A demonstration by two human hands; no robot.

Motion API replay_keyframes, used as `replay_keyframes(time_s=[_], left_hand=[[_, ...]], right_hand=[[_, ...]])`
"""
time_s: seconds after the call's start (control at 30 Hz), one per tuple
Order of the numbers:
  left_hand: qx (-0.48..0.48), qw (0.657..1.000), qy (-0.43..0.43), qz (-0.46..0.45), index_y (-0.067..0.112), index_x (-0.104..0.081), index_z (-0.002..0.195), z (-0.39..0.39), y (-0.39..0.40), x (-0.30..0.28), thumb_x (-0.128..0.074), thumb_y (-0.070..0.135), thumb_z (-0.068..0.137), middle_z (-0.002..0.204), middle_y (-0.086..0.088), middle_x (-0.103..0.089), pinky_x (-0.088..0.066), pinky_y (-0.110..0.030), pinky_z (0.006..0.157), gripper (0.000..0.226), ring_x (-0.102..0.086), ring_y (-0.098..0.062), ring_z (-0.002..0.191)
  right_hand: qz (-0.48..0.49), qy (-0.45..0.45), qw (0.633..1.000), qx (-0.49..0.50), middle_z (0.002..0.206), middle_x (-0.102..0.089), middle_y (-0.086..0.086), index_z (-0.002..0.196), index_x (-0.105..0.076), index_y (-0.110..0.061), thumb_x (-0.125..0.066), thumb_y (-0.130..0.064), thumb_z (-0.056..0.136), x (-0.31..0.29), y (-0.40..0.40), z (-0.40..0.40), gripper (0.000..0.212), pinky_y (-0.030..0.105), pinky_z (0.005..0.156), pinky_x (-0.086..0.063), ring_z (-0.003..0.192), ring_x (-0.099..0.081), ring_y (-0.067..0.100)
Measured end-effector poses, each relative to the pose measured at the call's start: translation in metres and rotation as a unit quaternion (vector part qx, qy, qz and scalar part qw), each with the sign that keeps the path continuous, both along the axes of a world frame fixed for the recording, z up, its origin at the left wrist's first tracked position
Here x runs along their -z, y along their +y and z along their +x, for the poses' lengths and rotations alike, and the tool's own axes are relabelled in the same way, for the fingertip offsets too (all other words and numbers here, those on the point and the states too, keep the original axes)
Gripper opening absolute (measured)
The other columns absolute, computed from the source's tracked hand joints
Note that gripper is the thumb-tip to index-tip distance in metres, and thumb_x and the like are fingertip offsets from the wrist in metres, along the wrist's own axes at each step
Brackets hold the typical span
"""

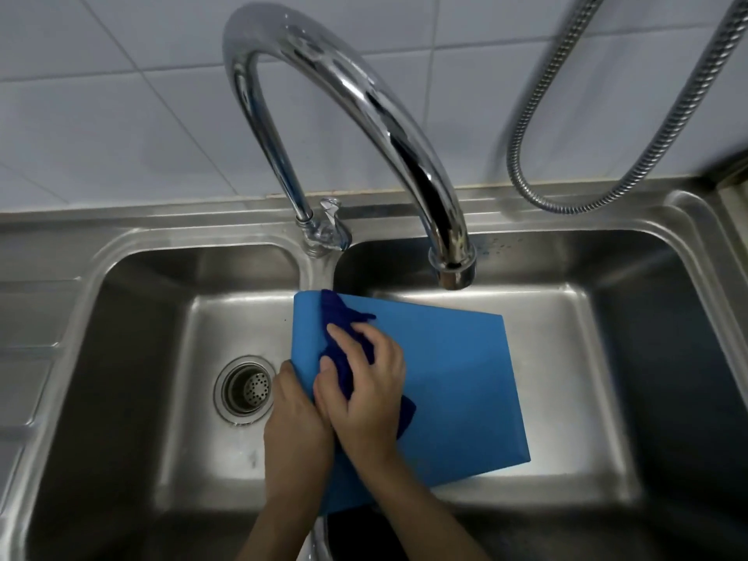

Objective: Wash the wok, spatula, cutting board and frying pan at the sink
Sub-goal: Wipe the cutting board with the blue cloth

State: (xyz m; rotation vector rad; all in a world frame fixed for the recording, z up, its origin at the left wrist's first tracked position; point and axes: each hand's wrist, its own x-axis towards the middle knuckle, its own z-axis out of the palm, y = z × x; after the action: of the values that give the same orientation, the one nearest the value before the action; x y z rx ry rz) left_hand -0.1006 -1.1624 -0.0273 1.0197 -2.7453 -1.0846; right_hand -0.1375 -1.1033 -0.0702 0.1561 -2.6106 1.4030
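Observation:
A blue cutting board (457, 382) lies tilted across the divider of a double steel sink (133, 358), mostly over the right basin. My left hand (297, 427) grips the board's left edge. My right hand (368, 382) holds a dark blue cloth (344, 321) bunched against the board's upper left part. The cloth sticks out above my fingers and below my palm. No water runs from the tap. Wok, spatula and frying pan are not in view.
A tall chrome gooseneck tap (364, 103) arches over the divider, its spout (455, 269) above the right basin. A drain strainer (247, 388) sits in the left basin. A metal hose (623, 127) hangs at the right against the white tiled wall (101, 115). A ribbed drainboard (28, 358) lies at the left.

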Motion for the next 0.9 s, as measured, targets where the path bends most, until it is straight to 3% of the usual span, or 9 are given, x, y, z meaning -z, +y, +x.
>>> replay_keyframes(time_s=[0.13,0.3,0.37,0.4,0.47,0.63,0.77,0.83,0.9], left_hand=[[0.003,0.999,-0.025,-0.022,0.01,-0.041,0.12,-0.002,-0.002,0.009,-0.039,0.038,0.095,0.11,-0.007,-0.049,-0.035,-0.031,0.069,0.036,-0.055,-0.03,0.089],[0.012,0.999,-0.037,-0.017,0.011,-0.036,0.132,0.001,-0.002,0.011,-0.037,0.037,0.095,0.12,-0.009,-0.047,-0.038,-0.033,0.076,0.045,-0.052,-0.032,0.107],[0.037,0.998,-0.022,-0.041,0.009,-0.026,0.144,0.003,-0.002,0.012,-0.035,0.033,0.098,0.14,-0.011,-0.038,-0.04,-0.037,0.097,0.053,-0.04,-0.028,0.127],[0.065,0.995,-0.01,-0.071,0.007,-0.02,0.147,0.003,-0.003,0.013,-0.033,0.03,0.1,0.149,-0.011,-0.029,-0.034,-0.037,0.109,0.054,-0.03,-0.025,0.136],[0.126,0.982,0.014,-0.141,0.004,-0.016,0.148,0.003,-0.003,0.018,-0.029,0.023,0.099,0.155,-0.014,-0.018,-0.025,-0.036,0.116,0.054,-0.02,-0.024,0.142],[0.19,0.956,0.015,-0.223,-0.004,-0.024,0.145,0.002,-0.006,0.021,-0.036,0.008,0.094,0.154,-0.021,-0.02,-0.029,-0.042,0.114,0.053,-0.021,-0.03,0.144],[0.205,0.949,0.021,-0.238,-0.006,-0.022,0.145,0.002,-0.008,0.027,-0.032,0.008,0.095,0.155,-0.021,-0.017,-0.027,-0.041,0.114,0.052,-0.017,-0.03,0.145],[0.2,0.953,0.025,-0.225,-0.004,-0.021,0.146,0.001,-0.008,0.027,-0.036,0.008,0.095,0.156,-0.019,-0.014,-0.024,-0.04,0.115,0.055,-0.015,-0.028,0.146],[0.2,0.956,0.027,-0.215,-0.004,-0.02,0.146,0.0,-0.007,0.026,-0.036,0.007,0.095,0.157,-0.017,-0.013,-0.021,-0.038,0.116,0.055,-0.013,-0.027,0.146]], right_hand=[[0.039,0.045,0.998,-0.028,0.124,-0.054,0.005,0.124,-0.061,-0.022,-0.054,-0.033,0.09,0.031,0.029,-0.027,0.036,0.032,0.1,-0.036,0.114,-0.05,0.021],[0.094,-0.091,0.975,0.177,0.114,-0.056,0.015,0.12,-0.063,-0.013,-0.05,-0.035,0.09,0.101,0.116,-0.076,0.039,0.042,0.09,-0.043,0.101,-0.053,0.035],[0.1,-0.148,0.954,0.24,0.113,-0.056,0.021,0.121,-0.062,-0.012,-0.046,-0.037,0.089,0.111,0.139,-0.082,0.044,0.048,0.087,-0.043,0.097,-0.053,0.043],[0.099,-0.158,0.95,0.25,0.114,-0.055,0.021,0.121,-0.061,-0.011,-0.045,-0.037,0.089,0.109,0.14,-0.079,0.044,0.049,0.087,-0.043,0.097,-0.052,0.044],[0.099,-0.137,0.962,0.216,0.115,-0.054,0.018,0.122,-0.06,-0.012,-0.046,-0.036,0.091,0.093,0.118,-0.069,0.042,0.046,0.089,-0.043,0.1,-0.051,0.038],[0.02,-0.026,0.999,0.027,0.122,-0.051,0.006,0.124,-0.061,-0.02,-0.049,-0.035,0.092,0.03,0.037,-0.038,0.038,0.031,0.098,-0.038,0.112,-0.046,0.02],[0.043,0.055,0.994,-0.078,0.127,-0.054,0.006,0.127,-0.06,-0.02,-0.052,-0.033,0.092,0.034,0.038,-0.037,0.038,0.033,0.101,-0.036,0.117,-0.048,0.022],[0.062,0.044,0.996,-0.038,0.128,-0.054,0.006,0.127,-0.06,-0.02,-0.05,-0.033,0.093,0.054,0.057,-0.05,0.038,0.035,0.1,-0.037,0.115,-0.048,0.023],[0.084,-0.013,0.994,0.074,0.124,-0.055,0.008,0.126,-0.06,-0.019,-0.049,-0.034,0.092,0.082,0.087,-0.067,0.038,0.038,0.096,-0.039,0.11,-0.049,0.027]])
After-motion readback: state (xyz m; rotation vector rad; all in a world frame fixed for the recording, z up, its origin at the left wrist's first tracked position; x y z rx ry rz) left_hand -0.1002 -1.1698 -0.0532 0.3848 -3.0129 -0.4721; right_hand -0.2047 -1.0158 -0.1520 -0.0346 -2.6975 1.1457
